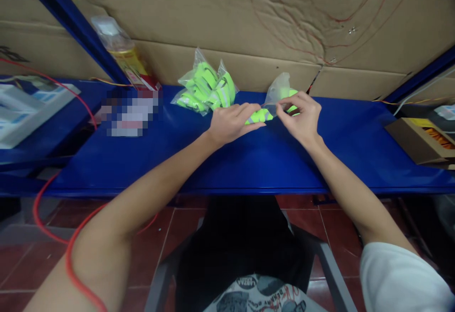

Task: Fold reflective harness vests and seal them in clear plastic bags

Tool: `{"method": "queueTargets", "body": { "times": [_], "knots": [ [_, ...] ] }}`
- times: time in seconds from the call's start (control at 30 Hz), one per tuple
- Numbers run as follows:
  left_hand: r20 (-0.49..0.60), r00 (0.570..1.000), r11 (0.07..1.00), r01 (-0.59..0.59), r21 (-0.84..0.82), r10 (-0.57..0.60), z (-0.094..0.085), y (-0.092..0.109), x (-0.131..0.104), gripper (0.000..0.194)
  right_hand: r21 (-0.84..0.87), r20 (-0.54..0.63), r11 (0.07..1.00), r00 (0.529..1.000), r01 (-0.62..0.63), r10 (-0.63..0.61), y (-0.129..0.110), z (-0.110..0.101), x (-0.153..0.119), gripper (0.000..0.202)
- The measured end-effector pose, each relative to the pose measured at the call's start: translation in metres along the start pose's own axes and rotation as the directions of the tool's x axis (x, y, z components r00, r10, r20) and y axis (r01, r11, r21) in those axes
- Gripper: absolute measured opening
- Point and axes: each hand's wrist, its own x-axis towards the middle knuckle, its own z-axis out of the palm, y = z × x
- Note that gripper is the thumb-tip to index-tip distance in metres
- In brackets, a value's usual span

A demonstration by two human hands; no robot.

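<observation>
Head camera, tell me: what is the left hand doing?

It has its fingers wrapped over a bright green band with gray stripes. The band pokes out to the right of that hand, just above the blue surface.

And the right hand?

It is close by, on the right. Its thumb and finger pinch a bit of clear plastic, next to the end of the band.

What is around the hands?

Just behind the right hand is a cloudy bag with something green beside it. I can't tell if the pinched plastic is part of that bag. Just past the left hand, two clear bags full of green bands sit side by side. Farther left of that hand stands a bottle.

Anything else?

Yes! Well to the right of the right hand is an open brown box with orange stuff inside.
</observation>
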Motion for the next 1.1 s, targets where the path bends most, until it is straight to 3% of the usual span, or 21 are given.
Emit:
{"method": "queueTargets", "body": {
  "times": [0.13,0.3,0.47,0.67,0.83,1.1],
  "knots": [
    [0.113,0.992,0.999,-0.051,-0.015,0.052,-0.003,0.006,0.000,0.052,-0.007,0.107,1.000,0.994,-0.024,0.025,-0.004,0.002,-0.001,0.034],
    [0.132,0.987,0.992,-0.075,-0.097,0.087,-0.007,0.007,0.001,0.038,0.040,0.145,0.992,0.982,-0.124,0.117,-0.001,0.001,0.000,0.045],
    [0.159,0.985,0.989,-0.049,-0.141,0.071,-0.007,0.006,0.003,0.034,0.101,0.223,0.987,0.970,-0.126,0.101,-0.001,0.003,-0.002,0.050],
    [0.196,0.970,0.988,-0.151,0.024,0.143,-0.003,0.003,0.003,0.033,0.096,0.234,0.991,0.970,-0.094,0.069,0.001,0.007,-0.007,0.036],
    [0.200,0.975,0.995,-0.096,-0.034,0.101,0.003,0.001,0.002,0.030,0.094,0.273,0.990,0.959,-0.101,0.072,0.002,0.007,-0.006,0.034],
    [0.186,0.975,0.988,-0.137,0.076,0.121,0.015,0.003,-0.001,0.029,0.100,0.356,0.994,0.935,-0.052,0.013,0.004,0.006,-0.005,0.034]
  ]
}}
